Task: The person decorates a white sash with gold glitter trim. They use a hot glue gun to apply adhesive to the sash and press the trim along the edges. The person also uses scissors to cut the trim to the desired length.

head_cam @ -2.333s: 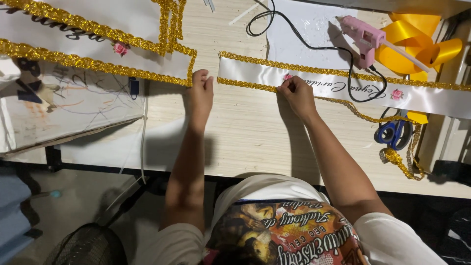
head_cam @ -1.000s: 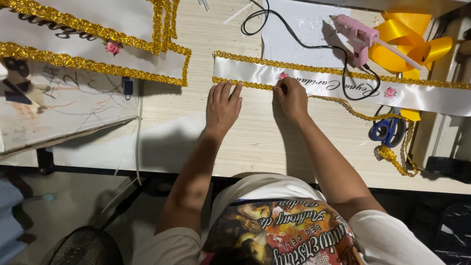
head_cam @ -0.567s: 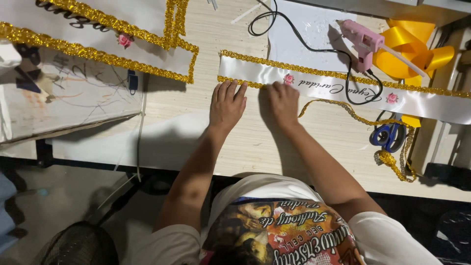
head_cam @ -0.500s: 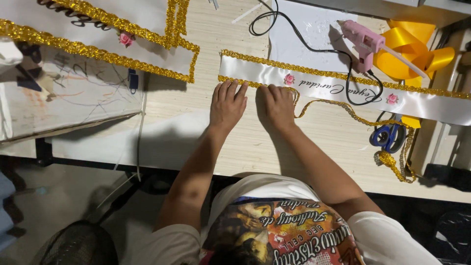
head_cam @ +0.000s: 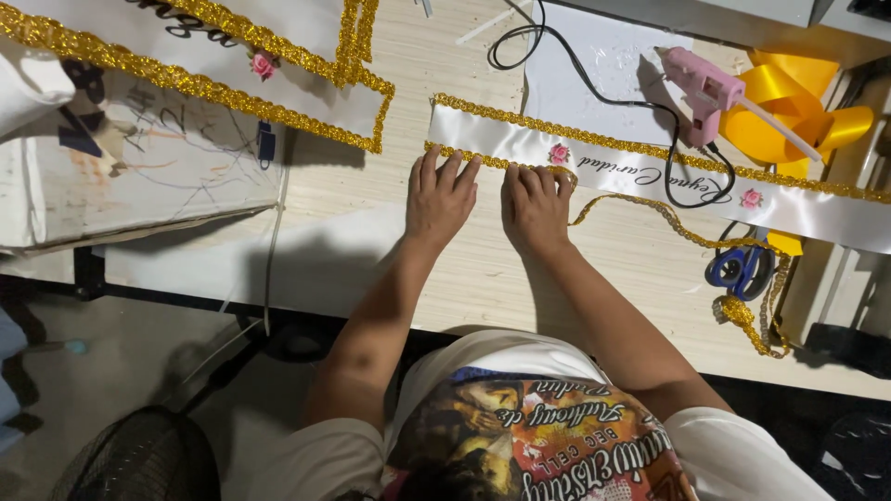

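A white satin sash [head_cam: 650, 172] with gold glitter trim [head_cam: 483, 160] and small pink roses lies across the wooden table [head_cam: 390, 204]. My left hand [head_cam: 441, 195] rests flat, fingertips pressing the lower trim near the sash's left end. Right beside it my right hand [head_cam: 536, 204] also presses down on the trim, fingers together, just below a pink rose [head_cam: 558, 153]. To the right of my right hand a loose length of gold trim [head_cam: 687, 232] curls away from the sash.
A pink glue gun [head_cam: 701, 88] with a black cord lies on white paper at the back. Yellow ribbon [head_cam: 798, 107] and blue scissors [head_cam: 738, 269] sit at right. Another gold-trimmed white sash [head_cam: 278, 65] and a scribbled board [head_cam: 139, 172] lie left. A fan [head_cam: 130, 459] stands below.
My left hand moved right from the sash's end to sit next to my right hand. Both now press flat on the lower trim; the right hand shifted slightly left.
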